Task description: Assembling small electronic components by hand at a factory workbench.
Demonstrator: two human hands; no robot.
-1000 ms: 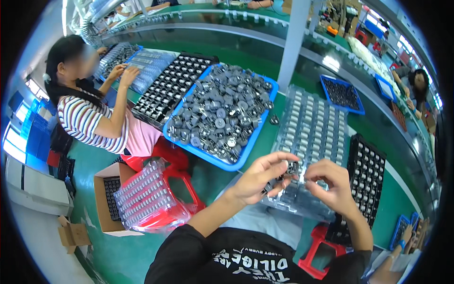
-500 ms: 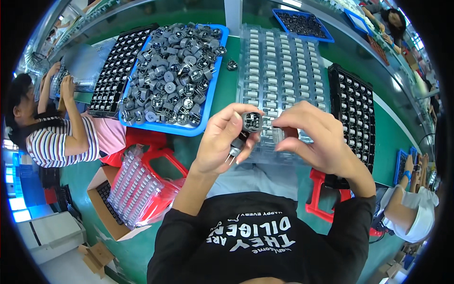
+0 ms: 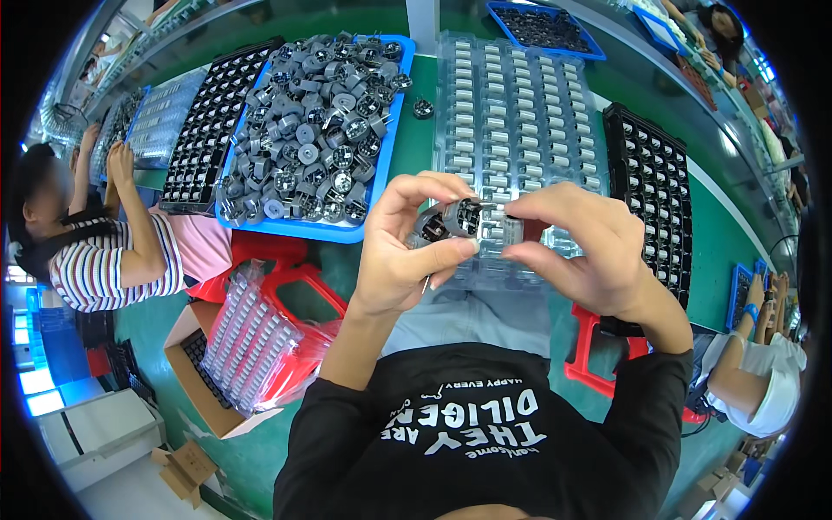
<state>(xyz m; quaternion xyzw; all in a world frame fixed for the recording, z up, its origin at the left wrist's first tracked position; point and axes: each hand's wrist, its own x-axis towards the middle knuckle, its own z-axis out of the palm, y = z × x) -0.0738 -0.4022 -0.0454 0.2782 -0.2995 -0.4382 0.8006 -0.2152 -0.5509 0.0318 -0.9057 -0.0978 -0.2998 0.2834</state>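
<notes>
Level with each other over the front of a clear plastic tray (image 3: 443,130), my two hands nearly meet. My left hand (image 3: 390,251) is closed around dark grey round components (image 3: 459,218), seemingly more than one, with black-and-metal inner faces; a thin metal pin shows below its fingers. Between thumb and fingertips, my right hand (image 3: 598,247) pinches a small silver cylinder (image 3: 512,231). The cylinder's left end faces the grey component, very near it; whether they touch I cannot tell. Rows of similar silver cylinders (image 3: 462,161) lie in the clear tray.
Left of the clear tray, a blue tray (image 3: 299,232) is heaped with grey round components. One loose component (image 3: 423,108) lies between them. Black trays (image 3: 617,130) of parts flank the work area. Behind is another blue tray (image 3: 598,52). Co-workers (image 3: 121,251) sit on both sides.
My left hand has turned the grey component toward the right, and its thumb has shifted lower. The silver cylinder and component are now nearly in line. The whole view has shifted slightly.
</notes>
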